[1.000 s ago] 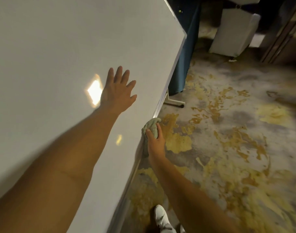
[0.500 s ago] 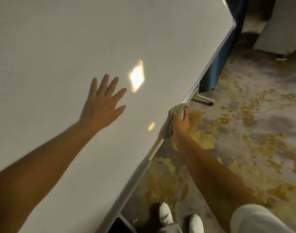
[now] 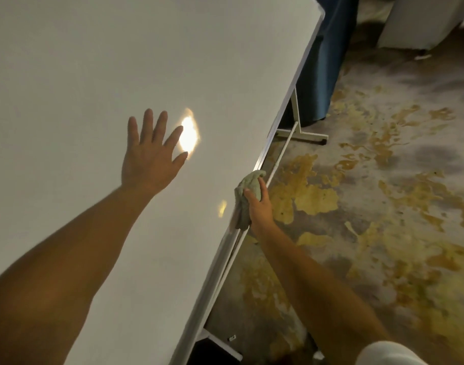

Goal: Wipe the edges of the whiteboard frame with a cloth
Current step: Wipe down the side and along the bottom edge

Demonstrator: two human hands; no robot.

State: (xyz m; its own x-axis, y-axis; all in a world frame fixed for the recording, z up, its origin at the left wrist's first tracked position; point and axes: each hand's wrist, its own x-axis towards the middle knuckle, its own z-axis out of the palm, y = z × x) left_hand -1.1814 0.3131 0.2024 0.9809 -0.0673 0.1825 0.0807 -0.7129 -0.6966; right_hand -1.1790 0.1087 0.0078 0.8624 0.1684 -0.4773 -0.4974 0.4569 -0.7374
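Closest to you there's a bit of white sleeve [image 3: 389, 354] down at the bottom, on the floor side of the whiteboard [image 3: 94, 61]. The board takes up most of the view and runs away from you at a slant.

Your right hand [image 3: 260, 206] is wrapped around a bunched-up grey-green cloth [image 3: 248, 192], fingers closed on it, and it's pressing that cloth right onto the board's frame edge [image 3: 281, 119], about halfway along the stretch you can see. Part of the cloth hangs down along the edge below your hand. A thin white bar [image 3: 281, 154] of the stand runs just beside the frame there, on the floor side.

Your left hand [image 3: 150, 159] is flat on the board face, fingers spread, not holding anything, well apart from the edge. A bright light reflection [image 3: 188, 137] sits right at its fingertips, and a smaller one [image 3: 221, 206] glints nearer the cloth.

Past the cloth, the stand's foot [image 3: 304, 135] rests on the blotchy yellow and grey carpet [image 3: 383, 206]. Further along the board's far corner there's a blue curtain [image 3: 323, 61], and beyond that a white box-like thing [image 3: 423, 22] I can't identify.
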